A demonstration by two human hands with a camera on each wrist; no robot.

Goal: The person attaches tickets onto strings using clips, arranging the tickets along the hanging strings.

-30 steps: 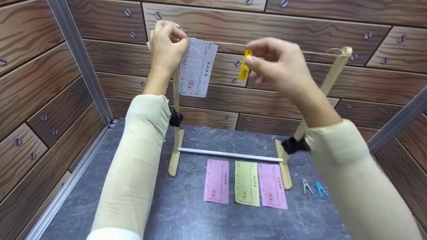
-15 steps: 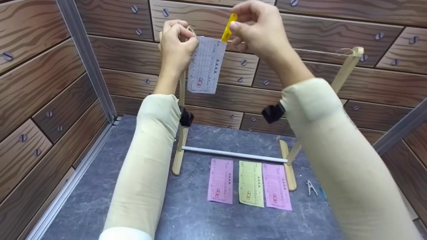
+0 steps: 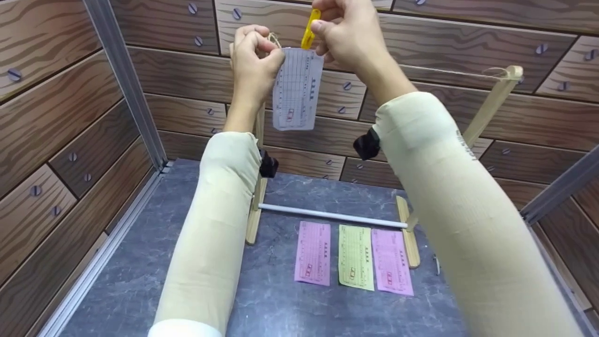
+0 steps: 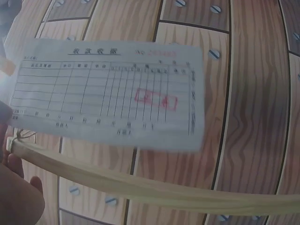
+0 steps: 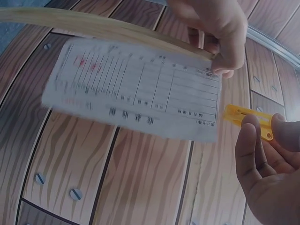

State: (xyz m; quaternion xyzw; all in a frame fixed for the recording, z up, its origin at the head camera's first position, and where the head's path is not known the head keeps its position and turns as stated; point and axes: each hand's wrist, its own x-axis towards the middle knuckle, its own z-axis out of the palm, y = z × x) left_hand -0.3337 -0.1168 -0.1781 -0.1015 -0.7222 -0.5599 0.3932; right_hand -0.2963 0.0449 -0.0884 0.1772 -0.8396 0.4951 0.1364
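Note:
A white printed receipt slip (image 3: 297, 89) hangs at the string (image 3: 449, 72) near the top of the left wooden post (image 3: 260, 135). My left hand (image 3: 255, 58) pinches its upper left corner between thumb and fingers. Between thumb and fingers of my right hand (image 3: 353, 35) is a yellow clothespin (image 3: 310, 29), its end pointing down at the slip's top edge. The right wrist view shows a small gap between the clothespin (image 5: 248, 121) and the slip (image 5: 136, 91). In the left wrist view, the printed face of the slip (image 4: 108, 93) is turned to the camera.
On the dark tabletop (image 3: 281, 311) lie two pink slips (image 3: 312, 252) (image 3: 392, 262) and a yellow-green slip (image 3: 356, 257). A white rod (image 3: 332, 216) joins the stand's feet. A grey clothespin (image 3: 437, 264) is mostly hidden by the right sleeve. Wood-patterned walls surround the table.
My right hand has carried the yellow clothespin up and left to the slip's top edge. The left hand keeps its pinch on the slip. The view has shifted slightly.

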